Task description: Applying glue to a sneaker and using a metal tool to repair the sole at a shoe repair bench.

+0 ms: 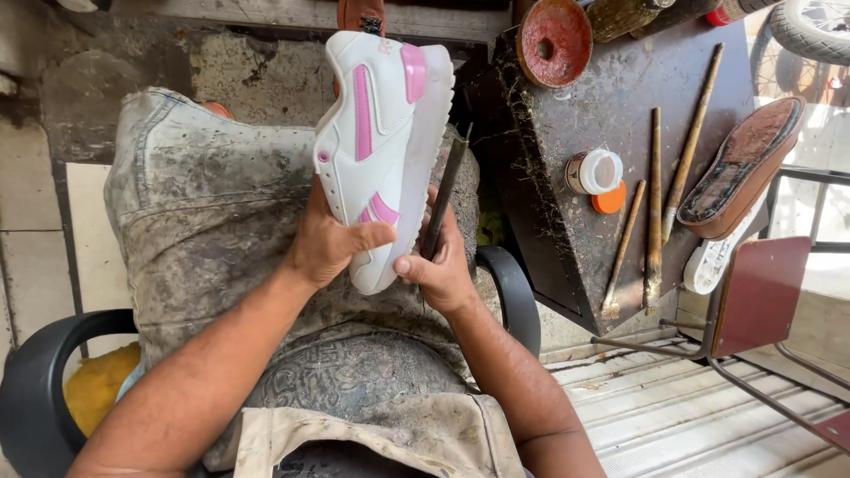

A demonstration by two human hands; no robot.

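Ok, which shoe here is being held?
The white-and-pink sneaker, gripped in the left hand; the brown-soled shoe just lies on the workbench.

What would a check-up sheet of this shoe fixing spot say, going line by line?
Surface: dark, grimy metal worktable to the right; the shoe is held over a stained denim-covered lap.
Job's things: white sneaker with pink stripes, held upright; thin dark metal rod tool against its sole.
Clutter: long rusty rod tools, small white-lidded jar, orange cap, round red disc, loose brown shoe sole.
Hands: left hand grips the sneaker; right hand holds the rod tool.
Cables: nothing seen.
Surroundings: black chair arms, red metal stool, tyre, tiled floor.
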